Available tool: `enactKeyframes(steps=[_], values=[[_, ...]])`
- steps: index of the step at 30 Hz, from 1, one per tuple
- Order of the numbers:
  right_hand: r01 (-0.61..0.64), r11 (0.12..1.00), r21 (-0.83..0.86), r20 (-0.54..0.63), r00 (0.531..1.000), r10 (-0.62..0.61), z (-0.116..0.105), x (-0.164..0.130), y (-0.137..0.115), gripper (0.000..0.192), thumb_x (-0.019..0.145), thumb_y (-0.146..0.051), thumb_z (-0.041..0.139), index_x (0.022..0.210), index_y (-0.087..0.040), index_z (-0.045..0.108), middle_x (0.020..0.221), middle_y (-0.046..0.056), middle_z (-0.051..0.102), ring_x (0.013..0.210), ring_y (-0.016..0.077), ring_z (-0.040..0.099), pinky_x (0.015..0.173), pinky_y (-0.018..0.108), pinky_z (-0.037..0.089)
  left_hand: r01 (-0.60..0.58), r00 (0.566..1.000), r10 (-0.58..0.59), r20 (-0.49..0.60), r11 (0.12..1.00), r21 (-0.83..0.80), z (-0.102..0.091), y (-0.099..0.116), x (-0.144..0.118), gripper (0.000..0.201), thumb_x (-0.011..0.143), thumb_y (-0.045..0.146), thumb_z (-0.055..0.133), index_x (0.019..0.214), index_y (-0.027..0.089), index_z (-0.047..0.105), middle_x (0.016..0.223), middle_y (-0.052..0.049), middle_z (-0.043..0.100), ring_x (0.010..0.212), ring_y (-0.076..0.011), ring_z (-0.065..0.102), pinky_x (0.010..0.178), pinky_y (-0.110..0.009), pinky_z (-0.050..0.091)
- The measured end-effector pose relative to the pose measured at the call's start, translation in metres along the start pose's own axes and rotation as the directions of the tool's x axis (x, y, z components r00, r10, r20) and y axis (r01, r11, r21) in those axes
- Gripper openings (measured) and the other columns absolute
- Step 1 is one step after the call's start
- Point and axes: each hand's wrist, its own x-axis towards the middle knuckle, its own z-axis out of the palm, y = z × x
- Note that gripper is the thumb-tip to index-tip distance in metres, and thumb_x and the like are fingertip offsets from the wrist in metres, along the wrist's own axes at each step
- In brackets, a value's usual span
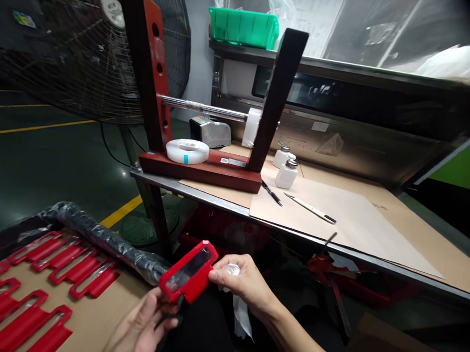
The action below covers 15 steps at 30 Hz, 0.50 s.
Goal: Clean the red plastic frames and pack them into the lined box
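A red plastic frame part [189,271] with a dark glossy window is held up in front of me. My left hand [138,333] supports its lower left end from below. My right hand [242,281] pinches its right edge and also holds a crumpled white cloth [238,307] that hangs down under the palm. Several matching red frame parts [37,307] lie in rows on a brown cardboard sheet [93,322] at the lower left.
A steel workbench [204,196] carries brown paper [347,220], a red and black stand [203,170], a white tape roll [187,150], two white dispenser bottles [285,168], a pen [272,193] and a slim white tool [309,208]. A large fan [75,58] stands behind; a green bin [243,27] sits on the shelf.
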Motion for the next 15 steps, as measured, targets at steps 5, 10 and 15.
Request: enactKeyframes(steps=[5,10,15], values=[[-0.02,1.0,-0.012,0.046,0.999,0.02,0.027,0.007,0.008,0.03,0.053,-0.036,0.083,0.063,-0.012,0.068,0.048,-0.003,0.055,0.046,0.0054,0.04,0.046,0.019,0.029,-0.077,0.993,0.077,-0.089,0.997,-0.002,-0.002,-0.011,-0.028,0.046,0.06,0.045,0.079,0.097,0.021,0.067,0.092,-0.004,0.071,0.083,-0.0187,0.06,0.074,-0.025,0.05],[-0.021,0.997,-0.068,0.181,0.983,0.033,0.063,0.013,0.017,0.032,0.057,-0.038,0.082,0.068,-0.01,0.07,0.052,-0.001,0.055,0.049,0.0066,0.042,0.048,0.019,0.03,-0.119,0.982,0.125,-0.143,0.991,0.055,-0.028,-0.001,-0.034,0.051,0.064,0.042,0.076,0.107,0.016,0.065,0.097,-0.006,0.072,0.082,-0.0188,0.06,0.079,-0.026,0.048],[0.028,0.971,-0.238,0.264,0.964,0.037,0.068,0.017,0.033,0.04,0.071,-0.042,0.07,0.094,-0.01,0.07,0.056,-0.001,0.054,0.052,0.0086,0.046,0.052,0.021,0.034,-0.055,0.957,0.061,-0.282,0.998,0.027,-0.088,-0.011,-0.023,0.054,0.054,0.043,0.083,0.096,0.013,0.068,0.084,-0.004,0.074,0.079,-0.0183,0.063,0.078,-0.025,0.051]])
